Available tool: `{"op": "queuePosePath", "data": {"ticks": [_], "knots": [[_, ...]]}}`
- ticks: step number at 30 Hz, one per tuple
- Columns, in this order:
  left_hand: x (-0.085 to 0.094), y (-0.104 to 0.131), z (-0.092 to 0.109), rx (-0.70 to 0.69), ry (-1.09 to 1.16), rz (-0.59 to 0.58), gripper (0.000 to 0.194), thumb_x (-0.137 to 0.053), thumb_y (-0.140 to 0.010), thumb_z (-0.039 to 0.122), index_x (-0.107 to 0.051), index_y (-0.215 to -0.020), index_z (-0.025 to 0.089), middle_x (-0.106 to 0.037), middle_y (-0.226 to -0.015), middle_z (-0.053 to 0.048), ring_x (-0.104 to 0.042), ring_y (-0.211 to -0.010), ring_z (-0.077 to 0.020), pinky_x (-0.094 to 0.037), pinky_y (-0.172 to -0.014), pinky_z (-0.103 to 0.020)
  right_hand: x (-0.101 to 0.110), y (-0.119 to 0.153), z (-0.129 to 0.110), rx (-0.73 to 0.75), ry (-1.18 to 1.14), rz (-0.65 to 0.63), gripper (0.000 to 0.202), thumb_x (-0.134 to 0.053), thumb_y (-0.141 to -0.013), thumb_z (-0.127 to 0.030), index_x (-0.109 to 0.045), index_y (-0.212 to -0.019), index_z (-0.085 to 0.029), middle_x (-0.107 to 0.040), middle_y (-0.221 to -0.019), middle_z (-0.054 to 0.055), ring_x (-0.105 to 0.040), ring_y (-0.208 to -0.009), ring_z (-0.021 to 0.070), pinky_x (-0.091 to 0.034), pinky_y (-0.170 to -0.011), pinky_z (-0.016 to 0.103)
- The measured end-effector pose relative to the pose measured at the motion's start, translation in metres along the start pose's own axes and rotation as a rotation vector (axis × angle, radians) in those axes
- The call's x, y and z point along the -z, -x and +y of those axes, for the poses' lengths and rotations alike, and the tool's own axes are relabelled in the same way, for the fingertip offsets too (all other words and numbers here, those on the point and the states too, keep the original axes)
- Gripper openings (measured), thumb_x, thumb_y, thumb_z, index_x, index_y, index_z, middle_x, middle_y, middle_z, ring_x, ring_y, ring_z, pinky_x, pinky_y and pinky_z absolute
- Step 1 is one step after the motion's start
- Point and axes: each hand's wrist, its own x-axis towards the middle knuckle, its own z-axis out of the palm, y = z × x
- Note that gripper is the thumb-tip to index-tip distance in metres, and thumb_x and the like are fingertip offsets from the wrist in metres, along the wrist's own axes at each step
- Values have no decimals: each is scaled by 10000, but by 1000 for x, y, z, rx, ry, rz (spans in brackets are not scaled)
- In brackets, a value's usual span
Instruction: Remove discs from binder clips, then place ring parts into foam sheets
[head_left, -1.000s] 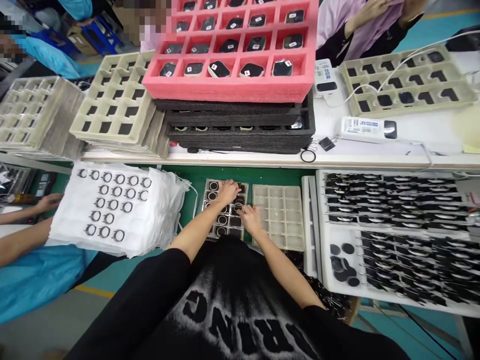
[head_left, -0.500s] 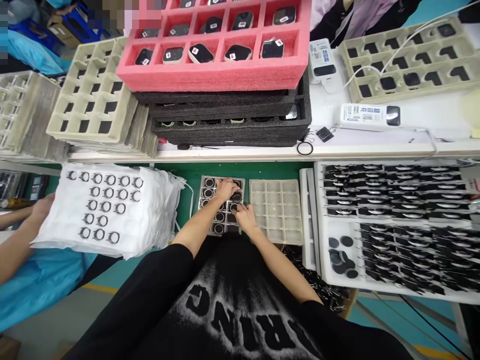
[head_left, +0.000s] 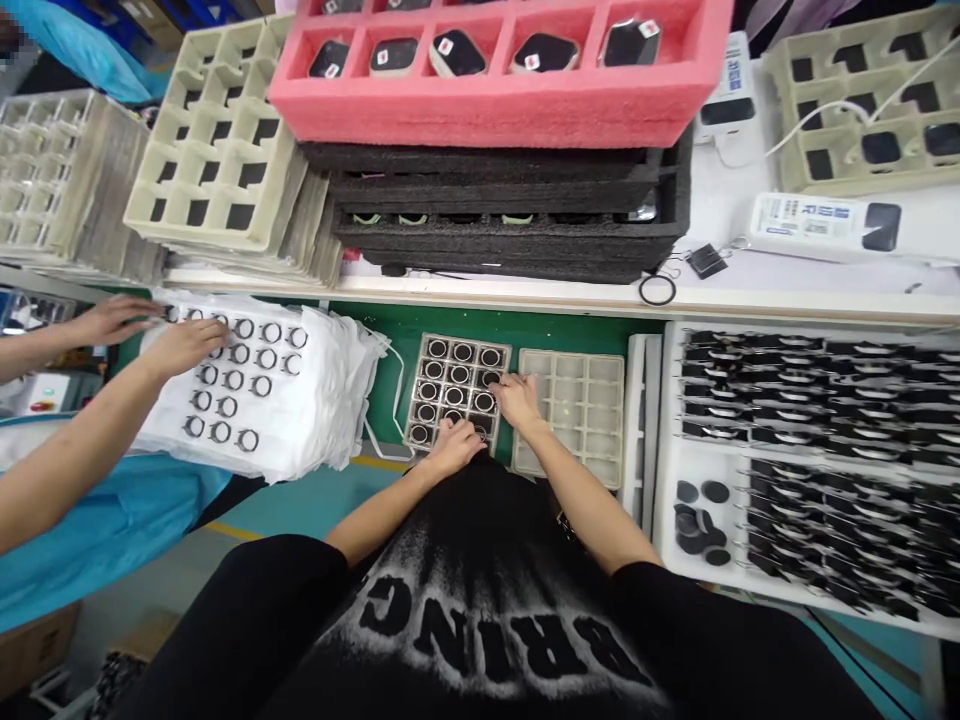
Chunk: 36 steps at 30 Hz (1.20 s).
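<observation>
A clear compartment tray (head_left: 473, 373) with round black parts ringed in silver lies on the green surface. My left hand (head_left: 454, 448) is over its near edge, fingers bent down onto the lower compartments. At the tray's right edge, my right hand (head_left: 517, 400) has its fingertips on a compartment in the right column. Whether either hand grips a part is too small to tell. Just right of it sits a pale tray (head_left: 574, 405) with bare compartments.
A white-covered stack (head_left: 300, 430) with black rings is at left, another person's hands (head_left: 184, 345) over it. The white bin (head_left: 705, 575) of black parts stands right. Behind are a pink foam tray (head_left: 480, 115), black foam trays (head_left: 495, 260) and beige trays (head_left: 217, 235).
My left hand has moved from the clear tray's far part to its near edge. My right hand has shifted up along the right side. The other person's hands have come over the white stack.
</observation>
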Motion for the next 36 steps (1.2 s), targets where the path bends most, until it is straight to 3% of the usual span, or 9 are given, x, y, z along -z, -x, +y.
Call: {"op": "queuePosePath", "data": {"ticks": [4,9,17,20,23,28,30,33,36], "knots": [[-24,-4,4,-3,37,-19,392,-435,-1068,401,-692,-860,191,-645,-998,-113,-538,-1015,-244,-325,-880,-431,-3,3,0,-7,10,-14,380,-424,-1076,-333,-775,-1161,-215,-665,-1070,133,-519,-1036,266,-269,-906,403],[-35,7,5,-47,100,-39,369,-454,-1059,397,-679,-831,214,-647,-989,-112,-557,-1025,-259,-362,-879,-447,-12,26,-1,-20,19,6,460,-387,-1077,-313,-571,-1483,-198,-636,-1127,151,-501,-1084,287,-277,-909,405],[-30,5,15,-64,140,-66,252,-569,-1011,360,-700,-837,234,-678,-1005,-118,-600,-1027,-279,-405,-871,-448,-33,71,-29,120,-62,40,404,-397,-1054,-235,-677,-1342,-198,-649,-1032,118,-533,-1056,275,-288,-914,408],[0,22,9,-54,136,-41,233,-561,-1014,410,-721,-941,257,-684,-1040,-90,-613,-1004,-248,-410,-911,-423,-47,87,-39,114,-70,26,395,-399,-1049,-243,-693,-1308,-193,-644,-989,111,-554,-1048,278,-296,-904,413],[60,62,-26,84,108,87,353,-388,-1074,392,-709,-1131,256,-669,-1022,-93,-612,-996,-234,-397,-952,-416,-61,101,-42,122,-59,12,395,-390,-1051,-274,-704,-1281,-205,-637,-955,107,-569,-1011,279,-304,-886,419],[173,135,-134,757,-41,586,382,-374,-1069,328,-693,-1246,216,-603,-1003,-104,-584,-917,-236,-415,-813,-357,-72,111,-48,188,-75,-3,390,-399,-1034,-268,-721,-1251,-226,-635,-915,103,-590,-959,274,-316,-869,414],[200,149,-173,844,-85,548,331,-494,-1025,286,-676,-1297,234,-565,-1068,-94,-555,-897,-228,-397,-775,-340,-69,108,-54,180,-98,10,395,-392,-1031,-271,-728,-1232,-217,-636,-916,101,-593,-959,270,-319,-873,411],[221,155,-213,701,-75,380,290,-626,-966,251,-696,-1245,216,-509,-1051,-58,-501,-916,-195,-366,-807,-303,-61,101,-64,102,-157,31,415,-371,-1027,-279,-723,-1236,-207,-650,-928,98,-592,-986,266,-319,-889,408],[231,155,-238,538,-56,308,237,-679,-957,302,-716,-1143,161,-474,-991,-19,-453,-932,-150,-310,-865,-274,-55,100,-70,-46,-242,55,421,-383,-1001,-268,-721,-1242,-200,-668,-962,109,-582,-1030,272,-317,-905,406]]}}
